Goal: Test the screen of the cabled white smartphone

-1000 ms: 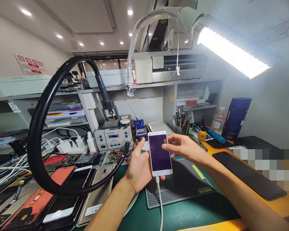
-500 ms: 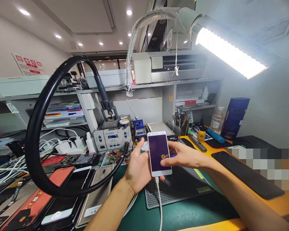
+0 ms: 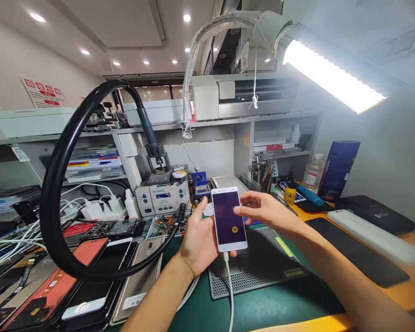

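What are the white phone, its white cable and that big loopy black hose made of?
The white phone: probably smooth glass over the flat dark screen; the white border could be glass or plastic.
The white cable: likely matte plastic or rubber, since it curves smoothly with little shine.
The black hose: perhaps glossy rubber or plastic, with bright streaks along its loop.

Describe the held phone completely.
The held phone has a white frame and dark, glossy-looking screen with a round yellow icon low right. Slightly tilted, screen toward the camera, it rests in the left hand above the grey mat; the right hand's thumb overlaps the screen, contact unclear. A white cable plugs into its bottom edge.
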Tool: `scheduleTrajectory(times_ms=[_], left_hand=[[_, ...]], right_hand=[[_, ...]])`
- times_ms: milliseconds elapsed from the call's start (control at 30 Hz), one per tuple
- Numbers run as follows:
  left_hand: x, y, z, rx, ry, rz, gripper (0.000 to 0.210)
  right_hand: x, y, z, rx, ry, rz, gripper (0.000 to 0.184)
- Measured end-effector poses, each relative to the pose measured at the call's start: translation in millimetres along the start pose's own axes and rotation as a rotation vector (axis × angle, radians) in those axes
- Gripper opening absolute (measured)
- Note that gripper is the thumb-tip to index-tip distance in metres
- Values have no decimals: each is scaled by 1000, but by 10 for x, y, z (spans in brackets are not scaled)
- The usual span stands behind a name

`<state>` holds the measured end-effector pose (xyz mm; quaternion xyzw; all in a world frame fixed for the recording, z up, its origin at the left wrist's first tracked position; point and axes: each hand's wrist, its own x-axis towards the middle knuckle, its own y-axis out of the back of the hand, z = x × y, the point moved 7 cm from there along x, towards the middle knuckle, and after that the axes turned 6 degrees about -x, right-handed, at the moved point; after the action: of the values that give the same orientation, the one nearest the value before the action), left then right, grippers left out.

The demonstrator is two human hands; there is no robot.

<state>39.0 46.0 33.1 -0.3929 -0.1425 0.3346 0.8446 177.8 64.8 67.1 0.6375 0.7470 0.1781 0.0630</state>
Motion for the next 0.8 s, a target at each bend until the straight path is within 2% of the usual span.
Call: scheduleTrajectory(times_ms=[300, 800], left_hand=[[-2, -2, -4, 14, 6, -14, 80], [-9, -7, -4, 33, 5, -15, 80]], right_hand=[[-6, 74, -34, 21, 42, 117, 42], [7, 68, -11, 31, 22, 126, 45]])
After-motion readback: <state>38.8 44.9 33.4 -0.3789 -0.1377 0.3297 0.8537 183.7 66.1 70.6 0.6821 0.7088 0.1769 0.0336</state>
